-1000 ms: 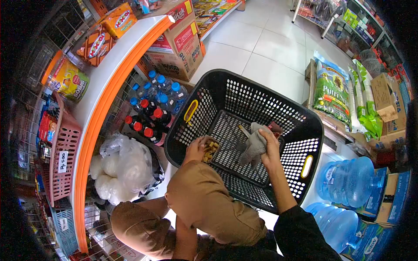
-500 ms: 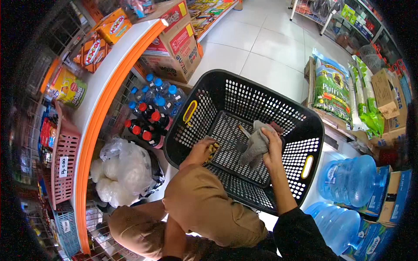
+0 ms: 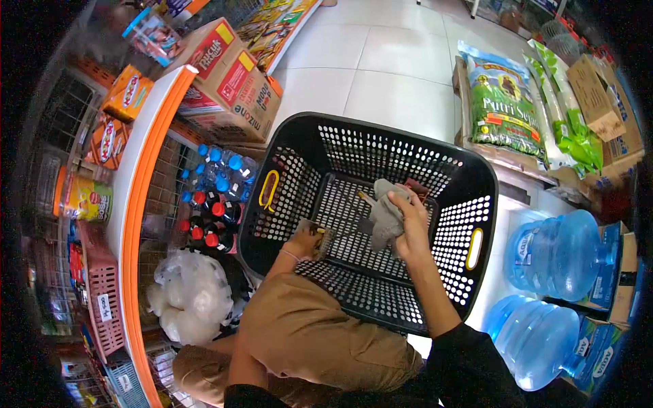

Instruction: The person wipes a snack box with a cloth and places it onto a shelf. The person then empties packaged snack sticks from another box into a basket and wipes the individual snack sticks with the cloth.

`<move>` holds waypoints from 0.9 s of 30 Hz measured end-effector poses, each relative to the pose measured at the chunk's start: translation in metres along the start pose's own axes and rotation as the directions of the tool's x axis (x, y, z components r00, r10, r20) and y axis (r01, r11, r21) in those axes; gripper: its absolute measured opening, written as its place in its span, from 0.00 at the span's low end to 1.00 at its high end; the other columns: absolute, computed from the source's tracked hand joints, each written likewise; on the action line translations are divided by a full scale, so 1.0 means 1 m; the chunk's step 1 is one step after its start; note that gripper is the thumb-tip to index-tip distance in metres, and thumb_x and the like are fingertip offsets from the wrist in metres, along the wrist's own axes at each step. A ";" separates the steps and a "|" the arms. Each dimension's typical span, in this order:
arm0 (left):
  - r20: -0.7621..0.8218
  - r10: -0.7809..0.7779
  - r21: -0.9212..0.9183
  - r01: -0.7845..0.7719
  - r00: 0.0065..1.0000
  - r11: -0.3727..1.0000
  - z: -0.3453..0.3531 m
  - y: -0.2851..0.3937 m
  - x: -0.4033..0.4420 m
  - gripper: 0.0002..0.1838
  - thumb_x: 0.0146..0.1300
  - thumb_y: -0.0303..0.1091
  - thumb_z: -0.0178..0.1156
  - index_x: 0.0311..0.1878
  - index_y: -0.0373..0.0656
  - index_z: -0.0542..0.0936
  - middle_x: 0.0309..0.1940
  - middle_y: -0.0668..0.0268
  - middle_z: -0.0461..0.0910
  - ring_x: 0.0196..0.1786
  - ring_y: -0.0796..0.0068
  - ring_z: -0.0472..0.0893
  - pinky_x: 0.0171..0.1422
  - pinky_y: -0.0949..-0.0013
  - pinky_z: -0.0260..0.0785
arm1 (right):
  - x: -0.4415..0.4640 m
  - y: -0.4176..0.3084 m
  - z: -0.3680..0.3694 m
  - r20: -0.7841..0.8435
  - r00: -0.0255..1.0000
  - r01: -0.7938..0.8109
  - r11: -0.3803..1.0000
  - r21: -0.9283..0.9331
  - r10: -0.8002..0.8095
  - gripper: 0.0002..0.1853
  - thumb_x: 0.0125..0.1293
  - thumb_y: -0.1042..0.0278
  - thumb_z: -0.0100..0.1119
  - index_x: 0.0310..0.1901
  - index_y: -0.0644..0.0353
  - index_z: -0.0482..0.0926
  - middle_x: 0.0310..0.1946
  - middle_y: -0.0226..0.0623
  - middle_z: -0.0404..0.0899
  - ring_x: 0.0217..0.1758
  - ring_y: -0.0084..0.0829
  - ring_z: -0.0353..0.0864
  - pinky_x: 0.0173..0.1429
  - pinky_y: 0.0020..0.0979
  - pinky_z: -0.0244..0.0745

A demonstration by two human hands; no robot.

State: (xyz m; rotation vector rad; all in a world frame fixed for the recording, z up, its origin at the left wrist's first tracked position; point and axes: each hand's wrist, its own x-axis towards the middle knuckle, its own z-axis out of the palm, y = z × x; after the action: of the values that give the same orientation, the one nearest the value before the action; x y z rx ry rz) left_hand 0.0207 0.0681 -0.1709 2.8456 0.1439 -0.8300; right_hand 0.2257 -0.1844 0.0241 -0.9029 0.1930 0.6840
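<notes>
A large black plastic basket (image 3: 381, 132) with perforated walls and yellow-rimmed handle holes stands before my knees. Inside it, my right hand (image 3: 415, 228) grips a crumpled grey cloth (image 3: 386, 216) above the basket's floor. A pale, thin stick-like thing (image 3: 367, 198) pokes out at the cloth's left, and something dark red (image 3: 417, 186) shows behind my fingers. By the near left wall, my left hand (image 3: 303, 241) is closed around a small brownish-yellow thing (image 3: 317, 238), too blurred to name.
Bottles with blue and red caps (image 3: 219, 211) and a clear plastic bag of white bundles (image 3: 190, 292) sit left, beside an orange-edged shelf (image 3: 146, 183). Rice sacks (image 3: 507, 102) are at the back right. Blue water gallons (image 3: 554, 255) lie at the right.
The view has shifted, so the basket sits a little further left. My left hand has turned slightly against the near left wall. My right hand still holds the grey cloth.
</notes>
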 end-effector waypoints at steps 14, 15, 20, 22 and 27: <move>0.033 -0.275 -0.447 0.260 0.961 0.856 -0.043 0.025 -0.005 0.19 0.59 0.26 0.60 0.56 0.43 0.79 0.54 0.42 0.77 0.54 0.45 0.80 0.59 0.52 0.75 | 0.000 0.005 0.002 -0.022 0.999 -0.043 0.999 0.011 0.043 0.21 0.61 0.74 0.67 0.56 0.63 0.74 0.50 0.43 0.82 0.49 0.35 0.84 0.52 0.36 0.84; 0.009 -0.258 -0.409 0.239 0.966 0.881 -0.054 0.030 -0.009 0.17 0.60 0.26 0.59 0.54 0.42 0.79 0.52 0.42 0.78 0.53 0.46 0.81 0.58 0.52 0.76 | 0.000 0.005 0.002 -0.022 0.999 -0.041 0.999 0.007 0.042 0.21 0.61 0.74 0.67 0.56 0.63 0.74 0.50 0.43 0.82 0.49 0.35 0.84 0.52 0.36 0.83; -0.193 -0.222 -0.306 0.156 0.956 0.939 -0.056 0.023 -0.012 0.14 0.60 0.28 0.58 0.49 0.39 0.80 0.46 0.42 0.80 0.50 0.46 0.82 0.53 0.51 0.77 | 0.000 0.003 0.002 -0.030 0.999 -0.038 0.999 0.003 0.039 0.21 0.61 0.74 0.66 0.56 0.63 0.75 0.49 0.43 0.82 0.49 0.35 0.84 0.52 0.36 0.83; -0.097 -0.309 -0.322 0.264 0.946 0.909 -0.085 0.029 -0.021 0.15 0.59 0.30 0.59 0.49 0.38 0.80 0.47 0.41 0.80 0.49 0.47 0.82 0.52 0.52 0.77 | 0.003 0.005 -0.001 -0.025 0.999 -0.039 0.999 0.015 0.040 0.21 0.62 0.74 0.66 0.56 0.64 0.75 0.49 0.43 0.82 0.49 0.34 0.84 0.53 0.36 0.83; 0.029 -0.453 -0.260 0.444 0.891 0.857 -0.098 0.033 -0.027 0.18 0.56 0.36 0.60 0.50 0.41 0.82 0.53 0.44 0.77 0.51 0.48 0.81 0.55 0.50 0.75 | 0.002 0.004 -0.001 -0.032 0.999 -0.026 1.000 -0.017 0.025 0.21 0.62 0.73 0.66 0.56 0.64 0.75 0.49 0.43 0.82 0.49 0.34 0.84 0.53 0.36 0.82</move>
State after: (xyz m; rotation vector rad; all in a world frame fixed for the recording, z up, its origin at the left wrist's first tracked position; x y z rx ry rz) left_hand 0.0541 0.0538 -0.0707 2.6029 0.8849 -0.7684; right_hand 0.2248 -0.1824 0.0204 -0.9295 0.2280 0.6959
